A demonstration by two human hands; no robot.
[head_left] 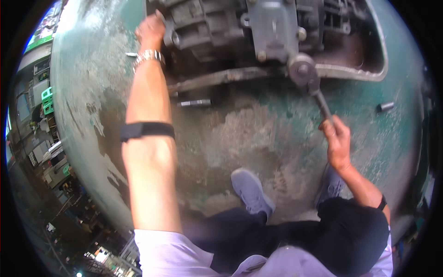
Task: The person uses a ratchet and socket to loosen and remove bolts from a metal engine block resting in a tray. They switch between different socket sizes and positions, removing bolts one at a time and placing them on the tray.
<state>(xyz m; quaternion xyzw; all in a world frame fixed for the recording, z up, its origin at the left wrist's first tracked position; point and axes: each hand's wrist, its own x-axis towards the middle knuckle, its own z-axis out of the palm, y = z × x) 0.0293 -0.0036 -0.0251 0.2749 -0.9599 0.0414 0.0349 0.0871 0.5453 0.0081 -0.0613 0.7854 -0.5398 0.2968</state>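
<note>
My right hand (338, 143) is closed around the handle of a ratchet wrench (303, 73). The ratchet's round head lies at the near right corner of a grey cover plate (275, 30), whose bolt heads show along its edges. That plate sits on a grey cast-metal gearbox or engine unit (203, 27). A shallow metal tray (249, 73) with a pale rim holds the unit. At the tray's left end, my left hand (151, 31) has its fingers curled against the side. What those fingers grip is hidden.
On the worn green floor (249, 134) lie a pen-like bar (194, 103) before the tray and a small metal socket (386, 107) to the right. Another small metal piece (132, 54) is beside my left wrist. My shoes (253, 191) stand close by. Green stools (47, 100) and clutter line the far left.
</note>
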